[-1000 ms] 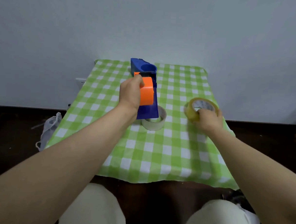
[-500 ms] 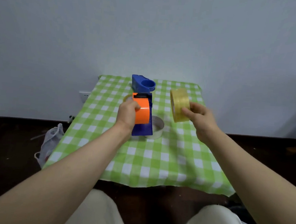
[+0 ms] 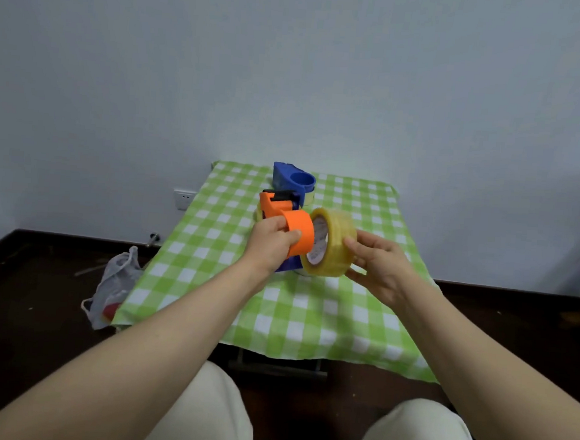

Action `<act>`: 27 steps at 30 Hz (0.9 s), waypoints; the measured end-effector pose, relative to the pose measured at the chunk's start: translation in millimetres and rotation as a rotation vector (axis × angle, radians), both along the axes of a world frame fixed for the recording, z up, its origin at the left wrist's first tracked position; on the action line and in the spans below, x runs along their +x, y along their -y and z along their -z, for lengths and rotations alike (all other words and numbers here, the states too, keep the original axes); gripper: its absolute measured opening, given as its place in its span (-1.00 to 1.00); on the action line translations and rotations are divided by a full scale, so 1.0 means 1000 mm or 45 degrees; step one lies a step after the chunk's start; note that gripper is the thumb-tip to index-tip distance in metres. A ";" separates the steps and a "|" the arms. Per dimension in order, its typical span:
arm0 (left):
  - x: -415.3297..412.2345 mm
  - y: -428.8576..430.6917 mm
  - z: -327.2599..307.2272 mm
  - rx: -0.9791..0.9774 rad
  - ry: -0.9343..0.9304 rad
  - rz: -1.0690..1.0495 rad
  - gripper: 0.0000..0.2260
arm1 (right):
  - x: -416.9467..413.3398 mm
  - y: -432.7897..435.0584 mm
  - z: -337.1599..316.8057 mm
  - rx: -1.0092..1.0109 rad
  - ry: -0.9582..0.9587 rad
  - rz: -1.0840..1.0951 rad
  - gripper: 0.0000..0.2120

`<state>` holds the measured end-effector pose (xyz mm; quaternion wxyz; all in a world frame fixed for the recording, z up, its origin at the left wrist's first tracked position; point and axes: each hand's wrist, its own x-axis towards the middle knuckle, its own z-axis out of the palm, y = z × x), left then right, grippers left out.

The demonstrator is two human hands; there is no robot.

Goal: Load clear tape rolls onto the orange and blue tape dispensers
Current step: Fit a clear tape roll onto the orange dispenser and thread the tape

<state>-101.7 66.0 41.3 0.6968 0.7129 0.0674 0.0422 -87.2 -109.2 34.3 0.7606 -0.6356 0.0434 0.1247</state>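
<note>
Above the middle of the worktop [image 3: 309, 310], the left grip [image 3: 273, 242] curls round the orange dispenser [image 3: 298, 230], the right grip [image 3: 378, 263] pinches the clear tape roll [image 3: 336, 243] just beside its hub, and the blue dispenser [image 3: 293, 182] stands near the far edge.

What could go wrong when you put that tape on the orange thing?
The right hand holds the tape roll by its fingertips, up in the air over the table, so it might slip and drop. The roll sits beside the wheel of the orange dispenser, not on it yet; pushed on crooked, it may jam. The left hand curls round that wheel, so its fingers could get squeezed.
</note>
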 end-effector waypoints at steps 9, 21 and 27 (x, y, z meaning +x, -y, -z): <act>-0.013 -0.004 -0.001 0.038 0.029 0.093 -0.67 | -0.005 -0.020 -0.001 0.048 0.035 -0.063 -0.71; -0.009 -0.012 0.007 0.160 0.015 0.147 -0.70 | -0.005 -0.030 0.007 0.172 -0.012 -0.026 -0.69; -0.012 -0.016 0.010 0.147 0.019 0.186 -0.68 | -0.008 -0.037 0.009 0.184 0.011 -0.057 -0.67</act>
